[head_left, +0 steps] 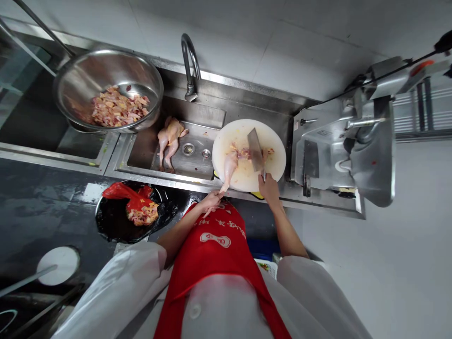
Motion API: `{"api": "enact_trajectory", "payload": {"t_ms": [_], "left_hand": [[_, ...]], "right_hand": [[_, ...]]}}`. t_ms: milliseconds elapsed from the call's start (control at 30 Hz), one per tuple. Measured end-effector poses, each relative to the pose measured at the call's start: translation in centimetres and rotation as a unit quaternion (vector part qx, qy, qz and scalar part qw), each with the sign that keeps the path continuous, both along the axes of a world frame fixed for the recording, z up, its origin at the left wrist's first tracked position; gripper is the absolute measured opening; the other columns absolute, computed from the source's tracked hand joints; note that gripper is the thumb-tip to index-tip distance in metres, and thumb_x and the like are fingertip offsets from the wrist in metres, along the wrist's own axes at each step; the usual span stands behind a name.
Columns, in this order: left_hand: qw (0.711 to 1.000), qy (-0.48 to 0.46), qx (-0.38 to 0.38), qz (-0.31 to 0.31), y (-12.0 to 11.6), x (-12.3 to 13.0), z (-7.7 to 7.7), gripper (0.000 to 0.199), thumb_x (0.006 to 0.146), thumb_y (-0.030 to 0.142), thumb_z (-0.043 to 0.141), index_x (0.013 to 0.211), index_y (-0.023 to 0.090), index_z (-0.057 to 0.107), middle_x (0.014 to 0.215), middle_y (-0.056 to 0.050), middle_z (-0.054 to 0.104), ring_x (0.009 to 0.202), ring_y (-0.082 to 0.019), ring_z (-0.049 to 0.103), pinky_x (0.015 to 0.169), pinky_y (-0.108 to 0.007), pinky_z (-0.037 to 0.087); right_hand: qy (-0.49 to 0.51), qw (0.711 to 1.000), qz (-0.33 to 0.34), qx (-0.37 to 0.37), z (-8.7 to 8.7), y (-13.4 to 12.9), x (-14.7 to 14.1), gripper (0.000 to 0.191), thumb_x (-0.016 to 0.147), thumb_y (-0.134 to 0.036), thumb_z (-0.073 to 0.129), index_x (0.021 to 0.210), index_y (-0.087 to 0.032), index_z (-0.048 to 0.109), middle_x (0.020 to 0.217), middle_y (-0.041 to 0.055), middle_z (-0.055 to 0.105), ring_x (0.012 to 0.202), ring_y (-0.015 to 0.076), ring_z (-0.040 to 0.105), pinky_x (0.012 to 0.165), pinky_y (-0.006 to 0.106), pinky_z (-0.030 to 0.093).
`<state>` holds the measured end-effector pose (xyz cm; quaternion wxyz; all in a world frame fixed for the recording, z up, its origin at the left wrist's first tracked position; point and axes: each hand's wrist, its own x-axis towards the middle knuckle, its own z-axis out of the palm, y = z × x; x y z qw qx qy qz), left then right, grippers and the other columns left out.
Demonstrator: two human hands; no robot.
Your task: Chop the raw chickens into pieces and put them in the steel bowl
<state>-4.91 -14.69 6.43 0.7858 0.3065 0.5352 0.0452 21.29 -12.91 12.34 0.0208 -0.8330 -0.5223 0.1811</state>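
While your left hand (211,201) is gripping the narrow shank end of a poultry leg (230,165), your right hand (269,188) is holding a cleaver (254,149) by its handle, fingers wrapped closely round it.

Orientation: the leg is lying with its long axis running roughly from your body toward the wall, the far end leaning slightly to the right. Its thin end is pointing back at you, reaching past the near rim of the round white cutting board (226,136); its thick end is pointing away, resting on the left half of that board. The cleaver is slanting too, its blade aiming away and a little left from your fist. Whether its edge is touching the board, you cannot tell from this view.

Appearance: the leg is showing pale pink, smooth skin, plump at the far end and tapering toward your fingers. Just beyond and to its right, small chopped pieces (243,152) are lying in a ragged row, reddish and yellowish, partly passing behind the blade.

Surroundings: left of the board, a plucked bird (171,134) is lying in the steel sink (194,167), legs pointing toward you.
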Motion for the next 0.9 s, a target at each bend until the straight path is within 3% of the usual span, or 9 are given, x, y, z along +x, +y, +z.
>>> {"api": "enact_trajectory", "payload": {"t_ms": [100, 233, 367, 500, 600, 733, 800, 900], "left_hand": [[1.0, 0.0, -0.015, -0.007, 0.0, 0.1, 0.0, 0.029, 0.098, 0.052, 0.045, 0.09, 0.024, 0.04, 0.047, 0.011, 0.03, 0.032, -0.006, 0.023, 0.035, -0.016, 0.019], [1.0, 0.007, -0.03, 0.0, 0.0, 0.3, 0.4, 0.031, 0.096, 0.054, 0.048, 0.091, 0.024, 0.041, 0.047, 0.011, 0.03, 0.031, -0.006, 0.023, 0.035, -0.016, 0.017], [1.0, -0.007, -0.024, 0.018, -0.2, -0.1, 0.8, 0.029, 0.095, 0.051, 0.051, 0.09, 0.023, 0.043, 0.047, 0.012, 0.03, 0.032, -0.006, 0.022, 0.035, -0.016, 0.018], [0.998, -0.032, 0.014, 0.053, -1.0, -0.9, 0.8, 0.031, 0.09, 0.048, 0.062, 0.089, 0.022, 0.045, 0.052, 0.009, 0.041, 0.035, -0.006, 0.034, 0.038, -0.016, 0.025], [0.996, -0.012, 0.049, 0.069, -1.5, -1.1, 0.4, 0.034, 0.093, 0.05, 0.057, 0.082, 0.02, 0.046, 0.05, 0.009, 0.038, 0.034, -0.005, 0.032, 0.037, -0.015, 0.023], [0.995, 0.021, 0.079, 0.057, -1.5, -0.9, 0.1, 0.035, 0.095, 0.048, 0.053, 0.078, 0.019, 0.046, 0.046, 0.01, 0.035, 0.031, -0.004, 0.029, 0.035, -0.015, 0.019], [0.994, 0.04, 0.089, 0.043, -1.4, -0.8, 0.1, 0.034, 0.096, 0.046, 0.052, 0.077, 0.018, 0.047, 0.047, 0.009, 0.038, 0.03, -0.004, 0.03, 0.033, -0.016, 0.019], [0.994, 0.049, 0.092, 0.027, -1.2, -0.7, 0.5, 0.033, 0.098, 0.042, 0.048, 0.076, 0.018, 0.047, 0.047, 0.008, 0.039, 0.029, -0.005, 0.031, 0.032, -0.016, 0.021]], "right_hand": [[-0.023, 0.998, -0.02, 0.063, 0.9, 1.2, -2.7, 0.041, 0.103, -0.043, 0.033, 0.116, -0.01, 0.054, 0.09, 0.0166, 0.07, 0.082, 0.0267, 0.066, 0.07, 0.03, 0.04], [0.014, 0.998, 0.003, 0.063, -0.5, 1.8, -6.3, 0.043, 0.104, -0.043, 0.03, 0.119, -0.01, 0.053, 0.09, 0.0157, 0.07, 0.081, 0.0252, 0.066, 0.069, 0.029, 0.041], [0.041, 0.998, 0.027, -0.035, -1.3, 2.4, -5.3, 0.035, 0.101, -0.038, 0.039, 0.115, -0.012, 0.058, 0.098, 0.0173, 0.07, 0.089, 0.0268, 0.067, 0.074, 0.03, 0.043], [0.036, 0.999, 0.029, -0.007, 0.4, 2.9, -3.8, 0.039, 0.1, -0.043, 0.04, 0.115, -0.012, 0.059, 0.098, 0.018, 0.07, 0.091, 0.0288, 0.066, 0.075, 0.032, 0.044], [0.024, 0.998, 0.02, 0.047, 0.7, 1.7, -5.8, 0.044, 0.103, -0.043, 0.031, 0.117, -0.01, 0.056, 0.092, 0.0173, 0.069, 0.085, 0.0271, 0.067, 0.071, 0.031, 0.043], [0.052, 0.998, 0.035, -0.016, 0.0, -0.3, -8.8, 0.038, 0.103, -0.038, 0.034, 0.115, -0.011, 0.056, 0.09, 0.016, 0.07, 0.079, 0.0244, 0.067, 0.068, 0.03, 0.042], [0.065, 0.997, 0.041, -0.027, 1.1, -0.4, -8.3, 0.035, 0.102, -0.039, 0.038, 0.11, -0.013, 0.059, 0.088, 0.015, 0.07, 0.08, 0.025, 0.067, 0.068, 0.03, 0.043], [0.058, 0.995, 0.029, 0.078, 5.5, 0.7, -5.0, 0.042, 0.1, -0.05, 0.037, 0.105, -0.015, 0.061, 0.081, 0.0133, 0.067, 0.08, 0.0272, 0.066, 0.069, 0.034, 0.046]]}}
